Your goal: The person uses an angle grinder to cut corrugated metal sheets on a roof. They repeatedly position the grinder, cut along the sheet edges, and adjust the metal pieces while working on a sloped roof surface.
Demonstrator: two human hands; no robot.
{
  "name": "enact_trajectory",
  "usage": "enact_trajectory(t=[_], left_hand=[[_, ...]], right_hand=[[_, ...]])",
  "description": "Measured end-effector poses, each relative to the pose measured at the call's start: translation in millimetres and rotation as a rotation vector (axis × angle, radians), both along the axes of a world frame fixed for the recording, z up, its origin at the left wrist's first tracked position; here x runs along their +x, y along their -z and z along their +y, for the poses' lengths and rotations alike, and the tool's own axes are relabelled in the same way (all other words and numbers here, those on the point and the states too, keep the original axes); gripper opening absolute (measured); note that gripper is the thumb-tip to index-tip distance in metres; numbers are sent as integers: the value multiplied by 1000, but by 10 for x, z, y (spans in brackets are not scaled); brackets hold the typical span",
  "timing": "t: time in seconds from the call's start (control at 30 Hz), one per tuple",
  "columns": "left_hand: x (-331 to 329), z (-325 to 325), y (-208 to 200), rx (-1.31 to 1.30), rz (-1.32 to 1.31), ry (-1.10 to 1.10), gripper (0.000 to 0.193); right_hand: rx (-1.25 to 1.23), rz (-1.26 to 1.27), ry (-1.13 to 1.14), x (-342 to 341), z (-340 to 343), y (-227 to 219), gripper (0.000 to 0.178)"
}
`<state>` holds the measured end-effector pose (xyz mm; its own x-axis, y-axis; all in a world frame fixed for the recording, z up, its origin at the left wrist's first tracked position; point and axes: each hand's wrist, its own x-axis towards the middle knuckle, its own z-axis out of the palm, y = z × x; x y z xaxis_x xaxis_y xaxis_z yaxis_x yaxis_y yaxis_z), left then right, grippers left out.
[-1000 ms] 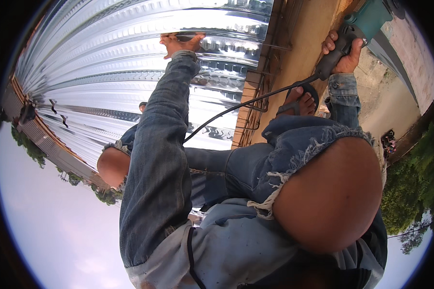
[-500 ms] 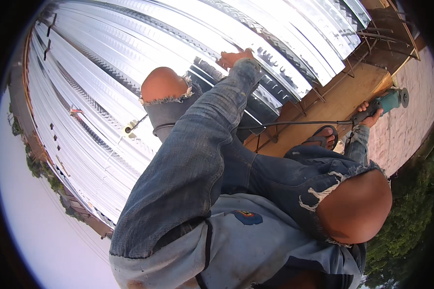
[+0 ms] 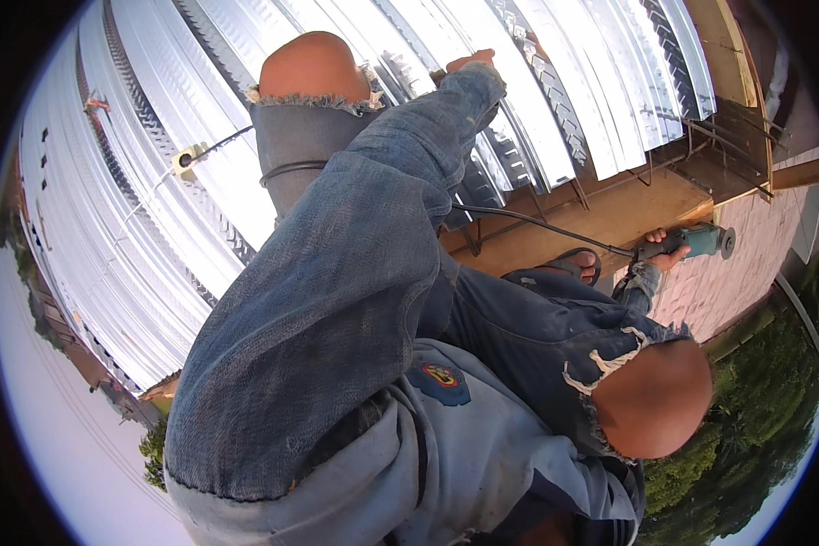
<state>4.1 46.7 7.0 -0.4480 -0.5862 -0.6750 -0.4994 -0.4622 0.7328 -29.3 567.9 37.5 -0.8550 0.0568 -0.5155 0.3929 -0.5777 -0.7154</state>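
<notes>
Out at the right, past the end of a timber board (image 3: 646,205), is a green angle grinder (image 3: 699,240), its disc (image 3: 727,242) turned away from the person, with a pinkish block wall (image 3: 701,291) behind and below. The right grip (image 3: 669,258) is closed round its dark handle, and a black cord (image 3: 528,217) runs from there back across the board to the left sleeve (image 3: 337,273). Near the handle, a foot (image 3: 588,264) in a dark sandal shows by the board. Bent metal rods (image 3: 581,194) stick out below the ends of the ribbed metal sheets (image 3: 564,109), which spread away to the left. The left grip (image 3: 471,62) seems to rest on those sheets (it is small and half turned away, so I cannot tell whether it clasps an edge). Bare knees poke through torn trousers on both sides of the left forearm; beyond the left knee (image 3: 309,68), a yellow block (image 3: 184,161) lies on the sheets
</notes>
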Motion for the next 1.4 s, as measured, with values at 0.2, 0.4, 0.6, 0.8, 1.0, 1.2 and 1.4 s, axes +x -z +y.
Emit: enact_trajectory(t=[0.2, 0.4, 0.6, 0.8, 1.0, 1.2, 1.4], left_hand=[[60, -379, 791, -225, -51, 375, 49], [-175, -712, 896, 75, -228, 232, 51], [-229, -738, 693, 312, -261, -89, 55], [-148, -504, 578, 229, -310, -130, 50], [-153, -224, 290, 708, 0, -317, 56], [-164, -64, 313, 428, -108, -264, 61], [-120, -411, 695, 300, -191, -162, 42]], right_hand=[[-16, -6, -7, -64, -198, 3, 75], [-6, -13, 1, -70, -367, 74, 73], [-50, 2, 5, -42, -398, 45, 72], [-21, -22, 54, 77, -503, -132, 70], [124, -44, 225, 85, -661, -303, 63], [41, -43, 319, 153, -646, -343, 53], [8, -40, 333, 124, -830, -448, 53]])
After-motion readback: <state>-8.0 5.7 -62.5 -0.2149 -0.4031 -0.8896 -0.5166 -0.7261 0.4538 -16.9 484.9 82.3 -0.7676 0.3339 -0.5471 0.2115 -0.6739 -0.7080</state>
